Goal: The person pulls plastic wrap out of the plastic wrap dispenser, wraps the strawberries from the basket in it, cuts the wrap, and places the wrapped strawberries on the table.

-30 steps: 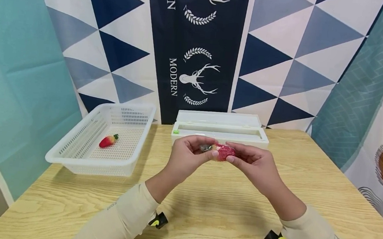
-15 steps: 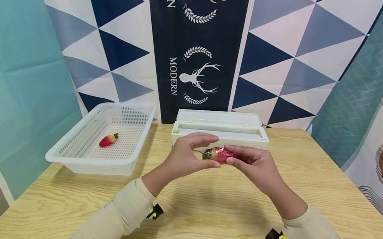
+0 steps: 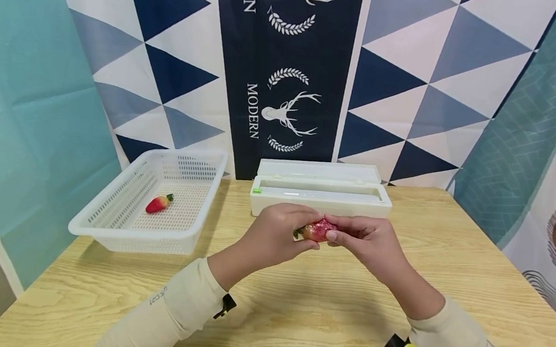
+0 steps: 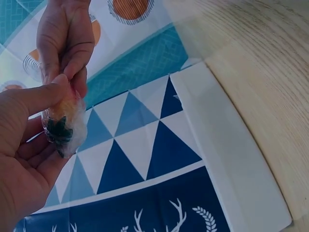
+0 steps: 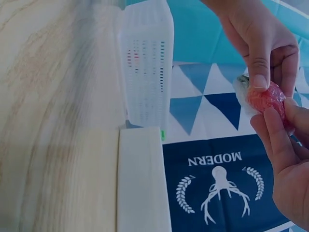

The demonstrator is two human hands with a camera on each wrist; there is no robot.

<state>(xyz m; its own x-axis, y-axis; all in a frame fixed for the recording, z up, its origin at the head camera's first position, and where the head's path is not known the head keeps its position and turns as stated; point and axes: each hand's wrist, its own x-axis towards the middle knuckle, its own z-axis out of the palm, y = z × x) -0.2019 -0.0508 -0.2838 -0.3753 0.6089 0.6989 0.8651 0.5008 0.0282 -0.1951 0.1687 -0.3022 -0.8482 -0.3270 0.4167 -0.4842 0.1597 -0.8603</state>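
And it's a two-handed hold, up off the tabletop (image 3: pixel 269 312) and just this side of the box (image 3: pixel 322 204): one strawberry (image 3: pixel 316 231), film (image 4: pixel 80 130) drawn round it. The left hand (image 3: pixel 272 233) has the leafy end, thumb laid over the top, fingers bent underneath, closed only as far as the fruit allows. Opposite, the right hand (image 3: pixel 375 243) pinches the red tip between thumb and fingers, a narrow grip with little gap left. Why an end each? Most likely it braces soft fruit from both sides, so the film can be pressed down without squashing the middle. In close, the film stands a little loose beside the leaves (image 4: pixel 60 129), which may be why the left hand cups that end.

Over to the left, the basket (image 3: pixel 133 236) stands well apart from the working hands, handy for storage, I'd judge; a second strawberry (image 3: pixel 158 204) lies on its side in there, no film that I can make out. The box sits straight ahead, lid (image 3: pixel 318 170) up at the back, presumably to leave its long slot within easy reach.
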